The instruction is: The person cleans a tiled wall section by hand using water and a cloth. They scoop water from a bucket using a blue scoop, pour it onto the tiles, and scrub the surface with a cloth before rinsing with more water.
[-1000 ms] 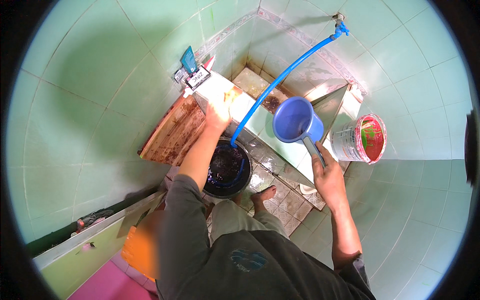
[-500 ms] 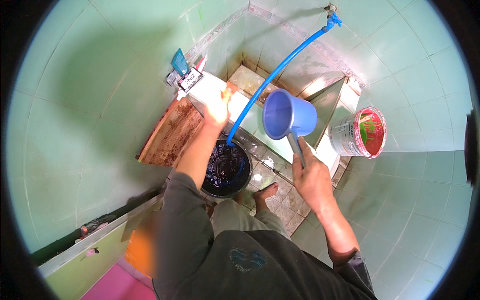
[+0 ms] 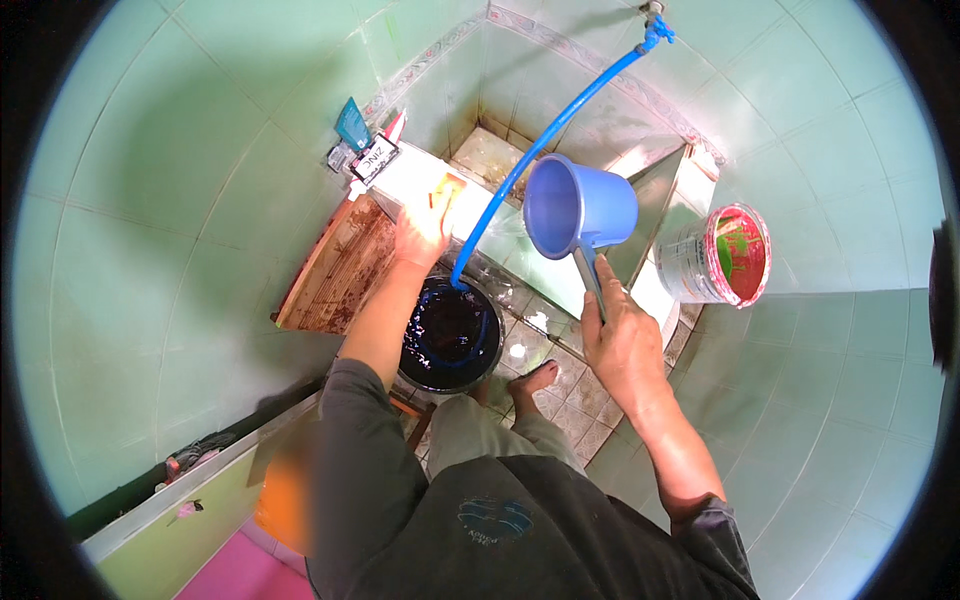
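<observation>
right hand (image 3: 622,345) grips handle of blue dipper (image 3: 578,208), held tilted above basin | left hand (image 3: 422,232) flat on white ledge (image 3: 410,175), fingers spread | blue hose (image 3: 545,140) ends in black bucket (image 3: 450,333)

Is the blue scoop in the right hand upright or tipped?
Tipped: the blue scoop lies sideways, its mouth facing left, held by its handle in the right hand.

My left arm stretched forward toward 11 o'clock, elbow nearly straight, dark sleeve pushed to above elbow. Left hand (image 3: 422,232) palm down, fingers spread flat, pressing down. My right arm reaching toward 12 o'clock, forearm bare, sleeve bunched at elbow. Right hand (image 3: 622,345) fisted, knuckles up, thumb wrapped over, wrist straight. Hands well apart. One bare foot (image 3: 530,381) visible between arms, toes pointing 1 o'clock.
</observation>
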A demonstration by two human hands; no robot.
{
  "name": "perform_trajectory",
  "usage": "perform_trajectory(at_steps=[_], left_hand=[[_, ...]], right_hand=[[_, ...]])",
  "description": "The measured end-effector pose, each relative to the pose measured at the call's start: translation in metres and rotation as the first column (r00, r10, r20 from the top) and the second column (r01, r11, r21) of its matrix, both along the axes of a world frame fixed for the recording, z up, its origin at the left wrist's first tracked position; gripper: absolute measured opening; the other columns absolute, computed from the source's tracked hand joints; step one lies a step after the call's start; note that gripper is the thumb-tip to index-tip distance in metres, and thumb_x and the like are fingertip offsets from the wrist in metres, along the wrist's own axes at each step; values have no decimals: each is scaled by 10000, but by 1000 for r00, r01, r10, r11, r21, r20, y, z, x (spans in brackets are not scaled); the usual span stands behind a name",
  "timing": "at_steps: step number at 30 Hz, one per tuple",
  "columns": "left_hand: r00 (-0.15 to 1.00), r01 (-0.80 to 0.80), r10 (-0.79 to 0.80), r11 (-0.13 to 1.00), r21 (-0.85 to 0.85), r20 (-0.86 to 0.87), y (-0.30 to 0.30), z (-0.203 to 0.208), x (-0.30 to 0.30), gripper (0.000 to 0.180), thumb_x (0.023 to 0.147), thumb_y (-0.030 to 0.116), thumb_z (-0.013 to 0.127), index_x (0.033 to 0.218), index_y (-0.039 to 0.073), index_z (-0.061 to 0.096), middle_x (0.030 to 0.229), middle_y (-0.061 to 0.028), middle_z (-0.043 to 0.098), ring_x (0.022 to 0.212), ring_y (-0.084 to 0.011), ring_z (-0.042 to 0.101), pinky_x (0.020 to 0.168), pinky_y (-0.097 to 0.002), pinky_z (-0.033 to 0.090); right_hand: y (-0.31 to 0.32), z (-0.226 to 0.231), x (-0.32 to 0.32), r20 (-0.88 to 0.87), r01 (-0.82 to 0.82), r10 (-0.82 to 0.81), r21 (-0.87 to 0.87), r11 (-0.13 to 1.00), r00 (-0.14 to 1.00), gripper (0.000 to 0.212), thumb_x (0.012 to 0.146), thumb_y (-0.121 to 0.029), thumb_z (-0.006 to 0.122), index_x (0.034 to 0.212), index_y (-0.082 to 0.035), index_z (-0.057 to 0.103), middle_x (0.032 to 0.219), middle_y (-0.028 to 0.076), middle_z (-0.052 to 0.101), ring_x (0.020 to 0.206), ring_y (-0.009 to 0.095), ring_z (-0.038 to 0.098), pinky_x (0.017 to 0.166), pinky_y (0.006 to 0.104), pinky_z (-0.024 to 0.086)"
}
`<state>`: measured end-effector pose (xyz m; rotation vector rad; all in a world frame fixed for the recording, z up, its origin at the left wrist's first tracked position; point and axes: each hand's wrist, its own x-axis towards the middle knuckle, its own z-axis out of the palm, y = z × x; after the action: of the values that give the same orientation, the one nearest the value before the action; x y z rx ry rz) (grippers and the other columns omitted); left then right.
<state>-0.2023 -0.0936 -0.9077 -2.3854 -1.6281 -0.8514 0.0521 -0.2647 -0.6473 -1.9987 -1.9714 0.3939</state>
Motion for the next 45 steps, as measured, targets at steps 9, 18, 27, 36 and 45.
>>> perform_trajectory(at_steps=[9,18,27,36,45], left_hand=[[950,-304,307,951,-59,50,-18,37,-18,407,896,277,639,1257,92,622,911,-194,555,905,-365,547,769,-466,475],[996,87,-76,873,-480,42,-115,39,126,665,930,267,596,1476,-34,363,1194,-258,518,1132,-394,474,1025,-487,371],[867,462,-499,800,-382,3,-189,20,285,655,865,112,575,1470,-39,375,1391,-249,467,1424,-441,312,1195,-566,215],[870,493,-473,818,-297,142,-173,12,311,570,919,200,570,1410,-57,437,1333,-259,518,1377,-447,381,1190,-530,241],[995,104,-103,967,-233,16,-81,3,195,597,963,316,528,1464,13,414,1432,-241,474,1429,-434,306,1188,-604,138]], right_hand=[[-60,0,57,-110,170,-179,-86,982,978,472,936,-120,580,1388,-17,490,809,275,674,700,435,677,636,500,539],[-124,-2,85,-133,346,-388,-255,903,912,471,957,-133,569,1400,-3,475,829,275,676,737,433,684,667,477,548],[-183,-3,104,-54,523,-554,-265,810,831,459,977,-126,540,1416,-12,476,725,187,649,652,302,669,674,390,524],[-208,1,123,8,655,-673,-236,718,740,442,978,-118,539,1406,-16,494,681,216,611,592,299,636,611,413,500],[-179,-11,89,107,439,-428,-117,891,897,490,926,-116,580,1388,21,491,862,277,677,707,432,669,630,501,541]])
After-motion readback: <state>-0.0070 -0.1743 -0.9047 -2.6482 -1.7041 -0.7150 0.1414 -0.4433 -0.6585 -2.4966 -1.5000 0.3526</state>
